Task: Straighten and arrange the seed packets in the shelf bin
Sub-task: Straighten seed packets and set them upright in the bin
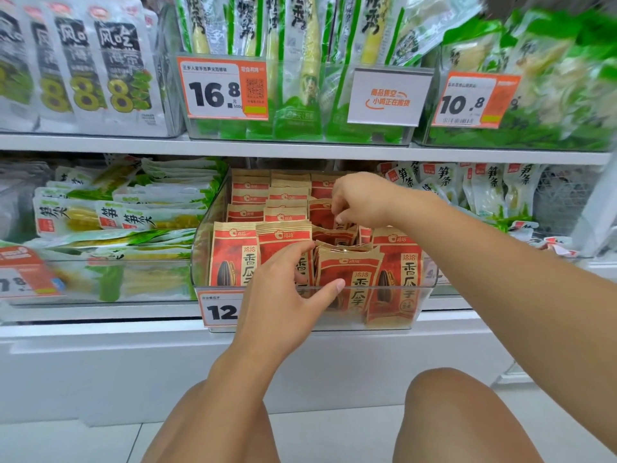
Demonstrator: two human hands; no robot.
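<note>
1. On the lower shelf, straight ahead of me, stands the clear plastic bin (203,248) full of red-and-kraft sunflower seed packets (233,255), each printed with 洽洽 and 香瓜子 beside a black seed.
2. My left hand (283,289) is at the front row; its fingers are curled over the top edge of one front packet (347,279), thumb stretched along the bin's front wall, so this grip is clamped on that packet.
3. My right hand (359,198) reaches deeper into the bin, fingertips pinching a packet in the middle rows (322,213).
4. Front packets stand upright; those behind the middle one lean and lie crooked.
5. A price label (218,309) on the bin front reads "12"; my left hand hides the rest.
6. Above, orange tags read "16.8" (223,88) and "10.8" (474,100), and a white card (389,96) reads 商品售空.
7. Green bamboo-shoot packs (110,215) marked 笋尖 fill the neighbouring bin on the left.
</note>
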